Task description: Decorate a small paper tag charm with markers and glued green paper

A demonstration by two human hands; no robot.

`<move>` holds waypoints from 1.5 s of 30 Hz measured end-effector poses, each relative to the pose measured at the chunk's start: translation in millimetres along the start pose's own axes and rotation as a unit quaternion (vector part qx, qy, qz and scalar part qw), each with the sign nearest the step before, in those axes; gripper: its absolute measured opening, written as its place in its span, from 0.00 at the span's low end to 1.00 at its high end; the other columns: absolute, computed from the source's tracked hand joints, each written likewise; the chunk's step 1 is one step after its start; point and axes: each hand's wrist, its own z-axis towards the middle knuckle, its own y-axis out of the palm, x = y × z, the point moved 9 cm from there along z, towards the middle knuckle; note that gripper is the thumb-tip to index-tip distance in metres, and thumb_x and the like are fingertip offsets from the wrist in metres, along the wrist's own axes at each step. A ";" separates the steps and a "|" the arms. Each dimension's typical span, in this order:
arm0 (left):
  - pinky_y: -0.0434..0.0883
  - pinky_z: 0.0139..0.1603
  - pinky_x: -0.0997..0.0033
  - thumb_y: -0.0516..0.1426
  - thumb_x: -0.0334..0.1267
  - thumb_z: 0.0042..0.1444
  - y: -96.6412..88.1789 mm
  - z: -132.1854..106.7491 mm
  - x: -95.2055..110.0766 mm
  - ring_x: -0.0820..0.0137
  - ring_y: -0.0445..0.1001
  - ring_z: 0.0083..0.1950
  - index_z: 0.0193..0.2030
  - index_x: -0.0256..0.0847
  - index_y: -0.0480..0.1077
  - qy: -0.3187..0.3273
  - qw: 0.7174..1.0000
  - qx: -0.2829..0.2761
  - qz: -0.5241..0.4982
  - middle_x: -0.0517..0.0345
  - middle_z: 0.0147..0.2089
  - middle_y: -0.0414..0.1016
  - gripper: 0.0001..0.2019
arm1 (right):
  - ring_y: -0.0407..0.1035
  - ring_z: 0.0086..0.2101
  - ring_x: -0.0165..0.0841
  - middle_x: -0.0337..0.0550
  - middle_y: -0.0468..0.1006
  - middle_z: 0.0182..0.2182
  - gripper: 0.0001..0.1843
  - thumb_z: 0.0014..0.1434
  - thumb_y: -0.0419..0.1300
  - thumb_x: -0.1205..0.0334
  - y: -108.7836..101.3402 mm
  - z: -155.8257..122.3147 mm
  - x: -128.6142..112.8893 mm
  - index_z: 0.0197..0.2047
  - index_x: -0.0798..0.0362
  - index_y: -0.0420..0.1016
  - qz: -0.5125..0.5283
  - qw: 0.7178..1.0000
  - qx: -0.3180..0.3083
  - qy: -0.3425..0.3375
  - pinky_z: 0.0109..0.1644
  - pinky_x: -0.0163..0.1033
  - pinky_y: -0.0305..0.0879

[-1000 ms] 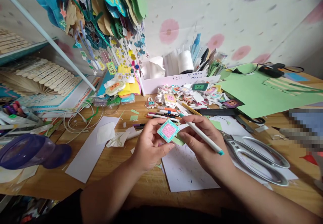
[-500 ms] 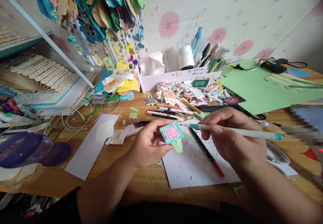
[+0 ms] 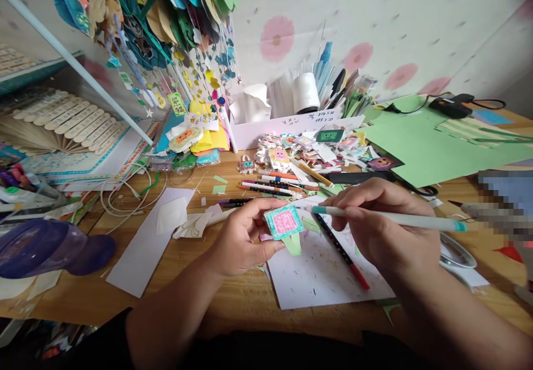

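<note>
Between the thumb and fingers of my left hand [image 3: 245, 236] is a small paper card [image 3: 285, 221], coloured pink in the middle with a teal border. A pale green paper strip [image 3: 293, 244] hangs below the card. My right hand [image 3: 383, 228] is closed around a white felt-tip pen [image 3: 400, 218] with a teal end and teal collar. The pen's tip points left, close to the card's upper right edge; I cannot tell if it touches. Under both hands lies a white sheet [image 3: 308, 286] with ink marks, and a black pen with a red end [image 3: 343, 253] rests on it.
Several markers [image 3: 270, 186] lie behind my hands, before a heap of paper cutouts [image 3: 308, 150]. A white box [image 3: 287, 128] of supplies stands against the wall. Green paper [image 3: 416, 159] covers the back right. At left are a purple bottle [image 3: 54, 246] and a white cable [image 3: 112, 195].
The card has tilted slightly in my left hand. The pen has shifted a little, its tip now lower beside the card's edge. Both grips are the same.
</note>
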 end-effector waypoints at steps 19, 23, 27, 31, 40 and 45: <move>0.72 0.43 0.73 0.66 0.30 0.45 2.9 -1.1 -0.6 0.70 0.74 0.42 0.51 0.44 0.71 0.013 1.000 -0.022 0.012 0.54 0.47 0.76 0.24 | 0.70 0.23 0.32 0.36 0.75 0.19 0.04 0.54 0.65 0.61 -4.2 -1.3 -3.1 0.28 0.48 0.76 -0.020 0.999 0.036 -0.011 0.30 0.40 0.70; 0.73 0.45 0.72 0.66 0.30 0.45 2.7 -1.5 -2.1 0.69 0.75 0.44 0.50 0.44 0.71 0.005 1.000 -0.021 0.015 0.53 0.48 0.75 0.24 | 0.71 0.24 0.34 0.37 0.76 0.20 0.04 0.53 0.66 0.60 -2.6 -0.9 -1.7 0.29 0.48 0.76 -0.014 0.999 0.029 -0.007 0.30 0.41 0.70; 0.73 0.44 0.72 0.66 0.30 0.45 2.4 -1.6 -2.4 0.69 0.75 0.43 0.51 0.43 0.71 0.002 1.000 -0.022 0.020 0.52 0.47 0.76 0.24 | 0.71 0.24 0.33 0.36 0.75 0.19 0.04 0.53 0.66 0.62 -5.5 -1.3 -2.1 0.28 0.48 0.76 -0.017 0.999 0.046 -0.006 0.32 0.41 0.70; 0.73 0.45 0.71 0.65 0.29 0.44 3.2 -1.4 -2.2 0.69 0.75 0.44 0.50 0.43 0.72 -0.002 1.000 -0.026 0.014 0.52 0.48 0.75 0.24 | 0.69 0.22 0.33 0.36 0.74 0.18 0.05 0.53 0.66 0.60 -5.0 1.9 -2.8 0.27 0.48 0.76 -0.008 0.999 0.041 -0.015 0.32 0.43 0.71; 0.71 0.48 0.68 0.66 0.30 0.46 5.5 -1.8 -0.9 0.67 0.74 0.47 0.52 0.46 0.72 -0.015 0.997 -0.048 -0.050 0.53 0.49 0.76 0.24 | 0.75 0.37 0.36 0.44 0.80 0.38 0.13 0.59 0.61 0.60 14.9 -1.6 11.1 0.49 0.45 0.74 0.009 1.000 -0.024 0.018 0.39 0.42 0.74; 0.70 0.47 0.68 0.66 0.33 0.46 0.2 -0.8 -1.3 0.65 0.73 0.48 0.56 0.45 0.68 -0.020 0.993 -0.020 -0.111 0.50 0.50 0.74 0.28 | 0.75 0.40 0.36 0.42 0.79 0.40 0.15 0.59 0.61 0.65 22.5 -9.4 16.0 0.49 0.42 0.73 -0.053 0.997 -0.053 0.016 0.40 0.40 0.74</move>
